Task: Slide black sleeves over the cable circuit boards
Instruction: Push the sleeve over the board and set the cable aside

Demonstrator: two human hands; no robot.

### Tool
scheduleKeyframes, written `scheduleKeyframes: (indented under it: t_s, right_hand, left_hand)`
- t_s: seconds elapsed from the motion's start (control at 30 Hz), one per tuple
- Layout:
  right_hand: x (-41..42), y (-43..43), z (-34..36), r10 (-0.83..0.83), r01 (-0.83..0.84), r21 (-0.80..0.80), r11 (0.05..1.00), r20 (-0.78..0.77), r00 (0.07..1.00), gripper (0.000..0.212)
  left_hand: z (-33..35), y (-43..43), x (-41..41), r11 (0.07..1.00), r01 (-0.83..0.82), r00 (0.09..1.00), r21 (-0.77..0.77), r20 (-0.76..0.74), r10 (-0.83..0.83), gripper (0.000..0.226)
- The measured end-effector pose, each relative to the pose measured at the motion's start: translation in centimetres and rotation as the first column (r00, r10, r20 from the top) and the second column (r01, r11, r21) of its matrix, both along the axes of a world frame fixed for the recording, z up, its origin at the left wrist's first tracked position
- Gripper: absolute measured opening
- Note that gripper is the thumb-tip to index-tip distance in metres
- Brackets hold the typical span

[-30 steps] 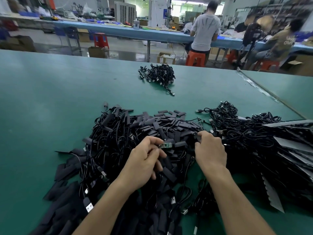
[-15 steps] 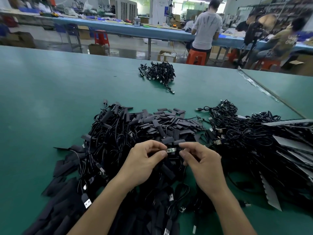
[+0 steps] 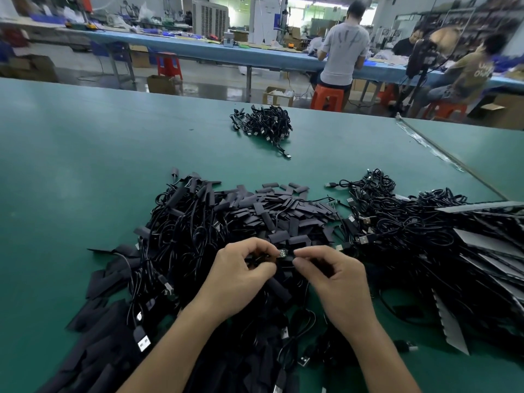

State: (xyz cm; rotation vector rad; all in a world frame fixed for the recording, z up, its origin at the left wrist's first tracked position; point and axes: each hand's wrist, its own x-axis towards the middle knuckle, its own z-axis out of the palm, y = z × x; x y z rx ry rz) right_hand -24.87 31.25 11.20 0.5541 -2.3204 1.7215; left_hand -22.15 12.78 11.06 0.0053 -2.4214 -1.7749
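Observation:
My left hand [image 3: 243, 272] pinches a cable's small circuit board [image 3: 282, 253], whose tip shows between thumb and forefinger. My right hand [image 3: 337, 282] pinches a black sleeve [image 3: 289, 258] at the board's right end; most of the sleeve is hidden by the fingers. Both hands hover over a heap of loose black sleeves [image 3: 280, 214] on the green table [image 3: 71, 171]. How far the sleeve covers the board cannot be told.
A tangle of black USB cables [image 3: 402, 222] lies to the right, more cables and sleeves [image 3: 181, 222] to the left. A small cable bundle [image 3: 265, 124] sits farther back. Grey plastic strips [image 3: 487, 242] lie at far right. People work at a distant bench.
My right hand came in from the sleeve heap on the right and met the left hand at the board. Both hands now pinch close together at the board.

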Motion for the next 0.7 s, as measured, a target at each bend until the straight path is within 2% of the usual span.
scheduleKeyframes:
  t_s: [0.13, 0.3, 0.37, 0.47, 0.6, 0.7]
  right_hand:
    - [0.14, -0.36, 0.06, 0.057, -0.056, -0.025, 0.998, 0.007, 0.998, 0.024]
    - [0.27, -0.43, 0.24, 0.092, -0.09, -0.075, 0.993, 0.024, 0.995, 0.014]
    - [0.28, -0.37, 0.22, 0.115, -0.115, -0.012, 0.993, 0.0, 0.993, 0.022]
    - [0.22, -0.21, 0.1, 0.111, -0.094, 0.165, 0.982, -0.098, 0.989, 0.037]
    - [0.13, -0.03, 0.01, 0.103, -0.031, 0.324, 0.945, -0.208, 0.973, 0.034]
    - [0.07, 0.12, 0.02, 0.089, -0.011, 0.329, 0.944, -0.224, 0.971, 0.031]
  left_hand:
    - [-0.21, 0.22, 0.17, 0.994, 0.105, 0.994, -0.019, -0.016, -0.106, 0.007]
    - [-0.35, 0.35, -0.01, 0.988, 0.145, 0.987, -0.049, -0.06, -0.148, 0.009]
    - [-0.42, 0.2, -0.15, 0.993, 0.116, 0.992, -0.035, -0.047, -0.117, 0.014]
    - [-0.39, 0.08, -0.26, 0.996, 0.089, 0.996, -0.008, -0.012, -0.089, 0.016]
    - [-0.4, 0.14, -0.3, 0.997, 0.08, 0.997, -0.016, -0.002, -0.08, 0.017]
    - [-0.44, 0.16, -0.29, 0.997, 0.079, 0.997, 0.025, 0.004, -0.079, 0.015]
